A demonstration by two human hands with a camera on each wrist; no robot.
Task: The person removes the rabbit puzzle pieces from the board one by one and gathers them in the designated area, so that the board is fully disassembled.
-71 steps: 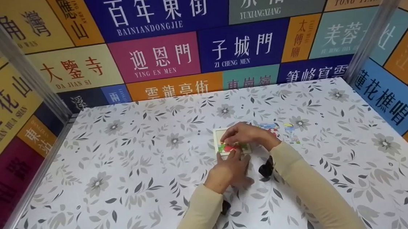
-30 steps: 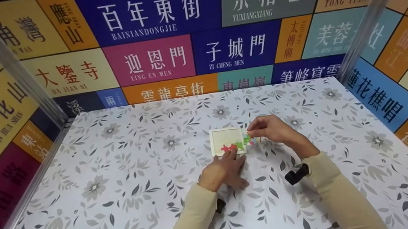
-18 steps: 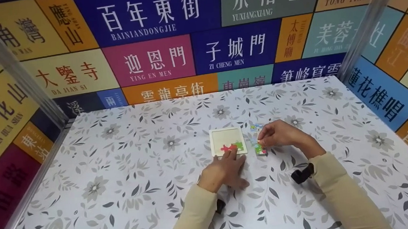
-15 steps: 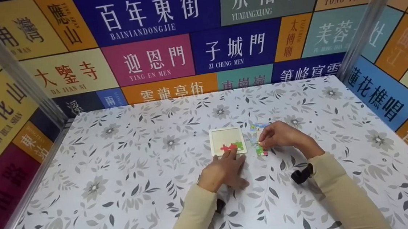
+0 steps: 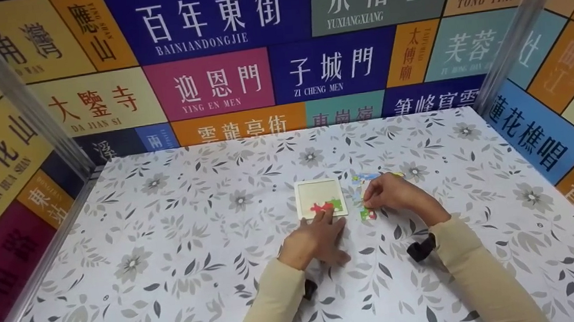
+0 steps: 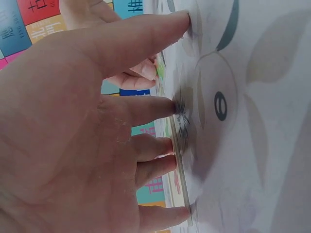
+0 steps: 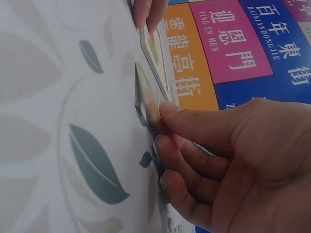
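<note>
A square puzzle tray (image 5: 315, 192) with a pale rim lies on the table; red and green jigsaw pieces (image 5: 335, 206) sit along its near edge. My left hand (image 5: 314, 241) rests with spread, fairly straight fingers on the tray's near side, fingertips on the rim and pieces. Right of the tray, my right hand (image 5: 392, 191) pinches a greenish puzzle piece (image 7: 148, 92) between thumb and fingers, low over the table, the piece slightly tilted in the right wrist view. More of that loose piece (image 5: 368, 215) shows below the fingers, green with red. My right hand partly hides the loose pieces behind it.
Several blue and yellow loose puzzle pieces (image 5: 362, 177) lie beyond and beside my right hand. The table (image 5: 171, 252) has a floral cover. Coloured panels with Chinese lettering (image 5: 219, 79) stand behind it, and clear posts (image 5: 518, 35) rise at the back corners.
My right hand has moved from over the tray to the loose pieces on its right, drawing a green piece rightward away from the tray. The left hand has stayed at the tray's near edge.
</note>
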